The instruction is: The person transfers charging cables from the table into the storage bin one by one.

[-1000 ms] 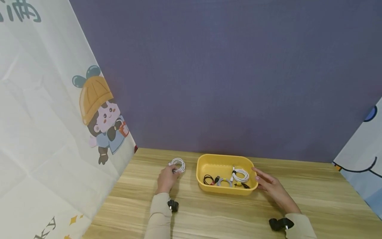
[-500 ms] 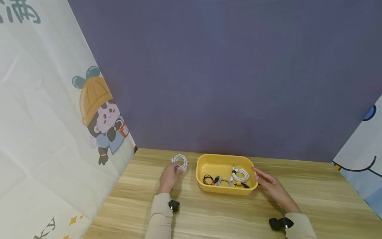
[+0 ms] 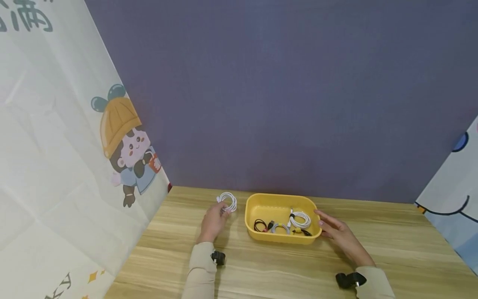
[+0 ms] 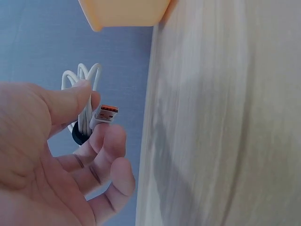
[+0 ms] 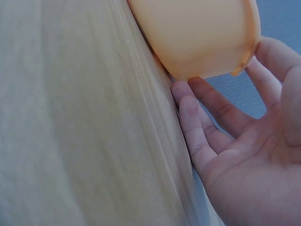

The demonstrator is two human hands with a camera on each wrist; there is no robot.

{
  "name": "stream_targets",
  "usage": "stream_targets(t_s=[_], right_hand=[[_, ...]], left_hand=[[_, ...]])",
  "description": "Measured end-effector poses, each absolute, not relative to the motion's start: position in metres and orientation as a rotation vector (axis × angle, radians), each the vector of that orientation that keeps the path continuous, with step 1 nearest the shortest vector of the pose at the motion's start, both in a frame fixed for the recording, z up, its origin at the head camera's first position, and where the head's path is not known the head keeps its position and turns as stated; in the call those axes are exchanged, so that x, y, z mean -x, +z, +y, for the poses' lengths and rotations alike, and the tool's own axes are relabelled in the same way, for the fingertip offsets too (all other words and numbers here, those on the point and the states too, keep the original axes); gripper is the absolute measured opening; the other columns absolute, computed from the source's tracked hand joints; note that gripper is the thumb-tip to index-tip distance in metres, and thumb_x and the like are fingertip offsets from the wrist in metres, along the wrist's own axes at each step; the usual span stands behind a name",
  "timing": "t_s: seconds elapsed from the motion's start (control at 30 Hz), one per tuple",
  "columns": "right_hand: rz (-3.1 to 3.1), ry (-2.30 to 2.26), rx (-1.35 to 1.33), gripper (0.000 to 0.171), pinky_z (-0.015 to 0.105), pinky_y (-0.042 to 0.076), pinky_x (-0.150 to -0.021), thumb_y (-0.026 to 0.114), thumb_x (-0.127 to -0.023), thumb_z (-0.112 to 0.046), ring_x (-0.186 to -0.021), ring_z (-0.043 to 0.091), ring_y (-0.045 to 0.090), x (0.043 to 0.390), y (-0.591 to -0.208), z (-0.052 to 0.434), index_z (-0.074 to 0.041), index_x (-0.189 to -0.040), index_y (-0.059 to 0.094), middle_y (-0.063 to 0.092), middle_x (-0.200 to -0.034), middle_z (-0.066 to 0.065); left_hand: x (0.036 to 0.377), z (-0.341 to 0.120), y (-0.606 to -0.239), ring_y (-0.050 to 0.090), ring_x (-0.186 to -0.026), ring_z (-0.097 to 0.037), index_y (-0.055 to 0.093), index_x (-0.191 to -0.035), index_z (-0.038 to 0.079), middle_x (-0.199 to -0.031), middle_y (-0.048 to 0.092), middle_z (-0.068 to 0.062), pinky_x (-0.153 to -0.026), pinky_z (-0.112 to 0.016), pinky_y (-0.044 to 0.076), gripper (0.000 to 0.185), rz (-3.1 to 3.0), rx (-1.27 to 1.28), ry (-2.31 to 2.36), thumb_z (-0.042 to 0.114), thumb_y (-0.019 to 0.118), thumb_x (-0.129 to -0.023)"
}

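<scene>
My left hand point(image 3: 213, 220) pinches a coiled white cable point(image 3: 227, 202) and holds it just above the wooden table point(image 3: 261, 265), left of a yellow tray point(image 3: 261, 200). In the left wrist view the thumb and fingers grip the white cable point(image 4: 83, 96), whose orange-tipped USB plug point(image 4: 106, 113) points up toward the yellow tray point(image 4: 124, 13). My right hand point(image 3: 336, 232) rests with straight fingers against the tray's right end; the right wrist view shows its fingers point(image 5: 221, 113) touching the yellow tray point(image 5: 202, 33). Inside the tray lie a white coil point(image 3: 300, 219), a grey cable point(image 3: 279, 228) and a black cable point(image 3: 260, 225).
A purple wall point(image 3: 284, 104) stands right behind the table. A cartoon-printed white curtain point(image 3: 67, 158) closes the left side, and another curtain point(image 3: 452, 195) the right. Bare table lies in front of the tray.
My left hand has lifted the white coil off the table and carried it slightly right, toward the tray. The right hand has stayed at the tray's right end.
</scene>
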State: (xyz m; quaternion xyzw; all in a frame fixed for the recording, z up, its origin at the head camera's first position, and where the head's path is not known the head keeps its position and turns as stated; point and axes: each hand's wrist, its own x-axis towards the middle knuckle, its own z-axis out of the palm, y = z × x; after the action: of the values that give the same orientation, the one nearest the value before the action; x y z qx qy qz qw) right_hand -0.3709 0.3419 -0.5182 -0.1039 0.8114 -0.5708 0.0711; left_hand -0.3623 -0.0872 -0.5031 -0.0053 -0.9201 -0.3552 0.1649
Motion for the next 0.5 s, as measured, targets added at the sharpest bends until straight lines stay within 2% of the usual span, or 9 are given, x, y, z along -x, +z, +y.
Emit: stream_targets(t_s=[0.5], right_hand=[[2.421, -1.734, 0.334, 0.059, 0.028, 0.056, -0.094, 0.053, -0.107, -0.039, -0.112, -0.021, 0.050, 0.3720, -0.5209, 0.3429, -0.016, -0.159, 0.039, 0.027, -0.167, 0.018]], left_hand=[[0.3593, -0.0825, -0.4972, 0.055, -0.080, -0.020, 0.066, -0.102, 0.012, -0.089, 0.059, -0.006, -0.067, -0.036, 0.045, 0.006, -2.592, 0.050, -1.017, 0.018, 0.065, -0.100]])
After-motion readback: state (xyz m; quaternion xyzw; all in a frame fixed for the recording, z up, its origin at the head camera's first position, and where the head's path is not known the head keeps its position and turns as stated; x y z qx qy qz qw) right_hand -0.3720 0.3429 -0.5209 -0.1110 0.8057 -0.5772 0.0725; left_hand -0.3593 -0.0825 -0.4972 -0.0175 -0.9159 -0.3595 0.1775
